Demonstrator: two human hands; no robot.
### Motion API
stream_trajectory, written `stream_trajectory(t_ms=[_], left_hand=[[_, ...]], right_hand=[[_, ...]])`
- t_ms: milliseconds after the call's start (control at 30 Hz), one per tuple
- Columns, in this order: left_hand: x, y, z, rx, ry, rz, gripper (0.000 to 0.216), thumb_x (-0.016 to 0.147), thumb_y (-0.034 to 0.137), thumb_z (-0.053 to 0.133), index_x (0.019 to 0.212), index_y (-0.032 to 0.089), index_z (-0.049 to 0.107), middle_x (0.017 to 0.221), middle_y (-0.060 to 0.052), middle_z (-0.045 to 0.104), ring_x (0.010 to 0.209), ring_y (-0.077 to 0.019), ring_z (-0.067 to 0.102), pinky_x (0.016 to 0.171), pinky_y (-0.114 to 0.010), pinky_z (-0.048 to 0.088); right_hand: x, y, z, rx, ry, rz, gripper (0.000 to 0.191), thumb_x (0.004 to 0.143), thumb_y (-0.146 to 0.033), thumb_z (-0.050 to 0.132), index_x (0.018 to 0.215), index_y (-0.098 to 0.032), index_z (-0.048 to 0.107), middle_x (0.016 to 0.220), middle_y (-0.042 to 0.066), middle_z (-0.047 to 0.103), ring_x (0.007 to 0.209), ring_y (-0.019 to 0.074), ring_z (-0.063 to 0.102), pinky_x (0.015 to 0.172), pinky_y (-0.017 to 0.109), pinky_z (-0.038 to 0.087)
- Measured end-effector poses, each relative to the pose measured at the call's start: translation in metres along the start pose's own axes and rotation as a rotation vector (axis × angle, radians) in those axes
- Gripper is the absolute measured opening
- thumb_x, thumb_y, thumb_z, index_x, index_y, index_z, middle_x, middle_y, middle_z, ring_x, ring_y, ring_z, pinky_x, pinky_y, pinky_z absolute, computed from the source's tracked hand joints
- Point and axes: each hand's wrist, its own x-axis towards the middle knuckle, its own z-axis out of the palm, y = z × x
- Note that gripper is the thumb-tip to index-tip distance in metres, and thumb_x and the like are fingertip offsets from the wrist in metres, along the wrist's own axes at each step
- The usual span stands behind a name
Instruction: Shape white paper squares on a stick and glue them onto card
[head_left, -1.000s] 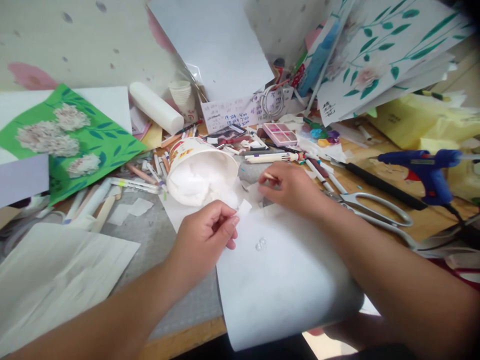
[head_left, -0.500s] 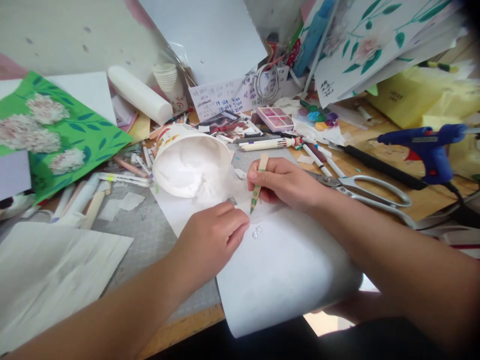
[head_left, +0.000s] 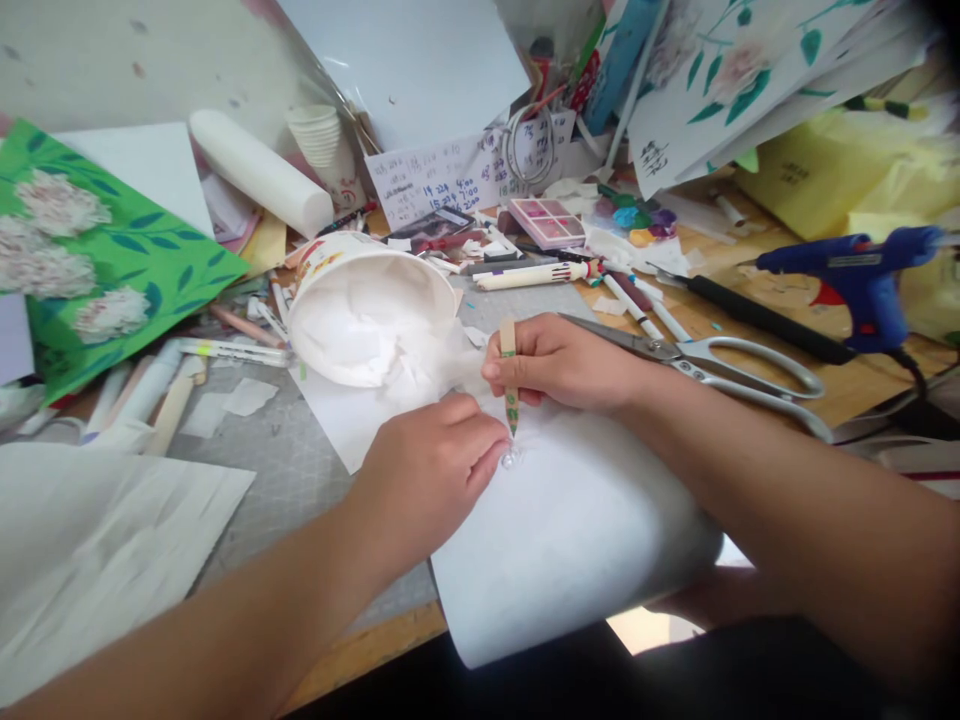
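Note:
My right hand [head_left: 551, 365] grips a flat wooden stick [head_left: 509, 375] with green marks and a pointed end, tip down. The tip meets a small clear glossy blob [head_left: 511, 457] on a white paper sheet [head_left: 555, 550], which curves down over the table's front edge. My left hand [head_left: 439, 455] is closed, its fingertips pinched together right beside the blob and the stick's tip; whatever they hold is hidden. Just beyond my left hand, a white paper tub [head_left: 300, 320] lies tipped toward me, with thin white tissue pieces [head_left: 412, 365] spilling from its mouth.
Large scissors [head_left: 720, 365] and a blue glue gun [head_left: 855, 265] lie to the right. Pens and scraps crowd the back around a pink palette [head_left: 547, 222]. A green picture with paper flowers [head_left: 150, 255] leans at left. A white sheet [head_left: 97, 550] covers the near left.
The stick's tip has moved down to the glossy blob and the stick stands more upright. My left fingertips have shifted slightly right toward the blob. The view has shifted slightly.

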Motion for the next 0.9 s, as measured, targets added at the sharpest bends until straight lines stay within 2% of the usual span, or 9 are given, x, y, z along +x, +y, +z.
stream_trajectory(t_ms=[300, 467, 900], left_hand=[[0.0020, 0.0008, -0.0003, -0.048, 0.009, -0.062, 0.014, 0.088, 0.019, 0.054, 0.085, 0.017, 0.067, 0.074, -0.001, 0.062, 0.066, -0.0154, 0.060, 0.060, -0.028, 0.044], [0.0030, 0.0003, 0.0009, -0.072, -0.006, -0.156, 0.008, 0.085, 0.019, 0.056, 0.081, 0.018, 0.063, 0.075, 0.000, 0.062, 0.067, -0.0144, 0.059, 0.061, -0.027, 0.042], [0.0079, 0.0008, 0.0026, -0.088, -0.003, -0.219, 0.011, 0.081, 0.020, 0.060, 0.070, 0.020, 0.058, 0.068, 0.004, 0.063, 0.057, -0.0109, 0.054, 0.053, -0.023, 0.038]], right_hand=[[-0.0002, 0.0012, -0.0012, 0.015, -0.035, 0.002, 0.023, 0.085, -0.019, 0.055, 0.063, -0.014, 0.056, 0.043, -0.008, 0.046, 0.039, 0.0038, 0.037, 0.041, 0.018, 0.028], [-0.0001, 0.0018, -0.0015, -0.015, -0.057, -0.040, 0.026, 0.086, -0.023, 0.054, 0.061, -0.014, 0.053, 0.044, -0.007, 0.045, 0.043, 0.0052, 0.038, 0.044, 0.019, 0.029], [0.0016, 0.0036, -0.0004, -0.088, -0.074, -0.030, 0.030, 0.087, -0.035, 0.054, 0.064, -0.015, 0.052, 0.048, -0.006, 0.045, 0.047, 0.0067, 0.039, 0.047, 0.020, 0.031]])
